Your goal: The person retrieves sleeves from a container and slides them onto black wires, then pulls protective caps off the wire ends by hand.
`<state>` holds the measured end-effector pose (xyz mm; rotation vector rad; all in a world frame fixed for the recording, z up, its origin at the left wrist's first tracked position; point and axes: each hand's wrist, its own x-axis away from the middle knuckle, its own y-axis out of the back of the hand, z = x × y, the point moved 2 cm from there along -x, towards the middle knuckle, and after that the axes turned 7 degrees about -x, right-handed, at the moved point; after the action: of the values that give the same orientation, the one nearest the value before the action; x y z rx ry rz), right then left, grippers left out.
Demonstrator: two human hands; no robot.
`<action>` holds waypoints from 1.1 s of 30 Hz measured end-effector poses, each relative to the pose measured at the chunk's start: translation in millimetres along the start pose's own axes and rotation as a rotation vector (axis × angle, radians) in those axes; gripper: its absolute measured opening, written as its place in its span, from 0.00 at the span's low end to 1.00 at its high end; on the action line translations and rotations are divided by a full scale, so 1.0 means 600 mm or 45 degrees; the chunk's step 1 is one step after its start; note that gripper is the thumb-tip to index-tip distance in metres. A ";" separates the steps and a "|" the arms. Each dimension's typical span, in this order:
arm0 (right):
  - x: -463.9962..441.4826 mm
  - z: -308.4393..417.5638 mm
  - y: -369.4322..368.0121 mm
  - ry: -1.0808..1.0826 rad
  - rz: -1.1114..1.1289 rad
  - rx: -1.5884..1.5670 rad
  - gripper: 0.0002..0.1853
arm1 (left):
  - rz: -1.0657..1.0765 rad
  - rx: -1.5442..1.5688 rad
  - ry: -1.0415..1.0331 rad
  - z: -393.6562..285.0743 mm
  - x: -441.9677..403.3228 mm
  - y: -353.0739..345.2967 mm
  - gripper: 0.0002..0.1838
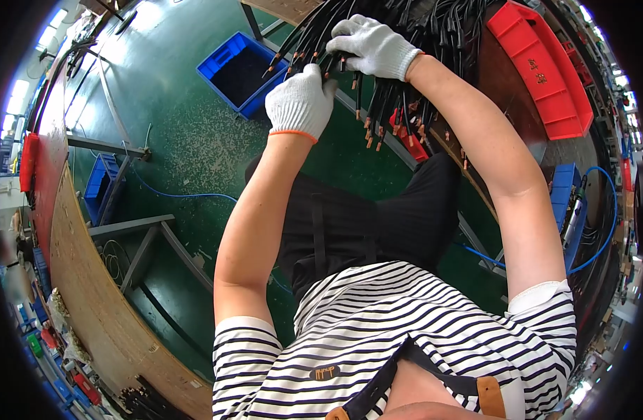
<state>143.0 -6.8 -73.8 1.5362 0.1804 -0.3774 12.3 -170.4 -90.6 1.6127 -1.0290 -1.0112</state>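
Observation:
A thick bundle of black cables [433,35] with bare copper ends hangs over the edge of a bench at the top of the head view. My left hand [300,101], in a white knit glove with an orange cuff, is closed at the cable ends on the bundle's left side. Its fingers hide most of what they grip, which looks like a black cable. Just to the right, my right hand [377,49], gloved the same way, bends its fingers over the bundle. Beneath those fingers a black cable with a copper tip [343,64] shows.
A blue bin [213,68] stands on the green floor to the left. On the right bench lie a red tray [542,73] and a blue bin [563,189] beside a blue hose [615,203]. My legs [363,231] are below the cables. A curved wooden tabletop [104,301] runs along the left.

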 end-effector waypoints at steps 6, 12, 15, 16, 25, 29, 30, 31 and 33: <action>0.003 0.002 -0.006 0.004 -0.037 -0.003 0.21 | -0.034 -0.218 -0.053 -0.007 -0.008 -0.015 0.19; 0.009 -0.001 -0.002 -0.023 -0.018 -0.065 0.19 | 0.092 0.362 0.095 -0.002 -0.006 -0.010 0.23; 0.014 -0.002 0.002 0.022 -0.076 -0.116 0.17 | 0.196 0.798 0.251 -0.001 0.024 -0.014 0.24; 0.015 -0.002 0.003 0.006 -0.064 -0.157 0.15 | 0.180 0.982 0.311 0.001 0.041 -0.016 0.22; 0.010 0.006 0.005 -0.073 0.006 -0.167 0.15 | 0.395 1.769 0.672 0.014 0.094 -0.012 0.16; 0.012 0.000 -0.006 -0.050 -0.038 -0.144 0.13 | 0.355 1.809 0.708 -0.015 0.119 0.003 0.15; 0.010 0.000 -0.007 -0.068 -0.023 -0.152 0.13 | 0.388 1.879 0.738 -0.014 0.134 0.007 0.15; 0.010 0.001 -0.004 -0.079 -0.017 -0.153 0.13 | 0.427 1.943 0.771 -0.009 0.153 0.013 0.16; 0.013 -0.008 -0.011 -0.061 -0.002 -0.191 0.14 | 0.395 2.128 0.970 0.008 0.169 0.014 0.15</action>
<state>148.3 -3.2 -82.5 1.3785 0.1691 -0.3930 37.3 -268.8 -98.6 2.5461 -1.5131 1.0522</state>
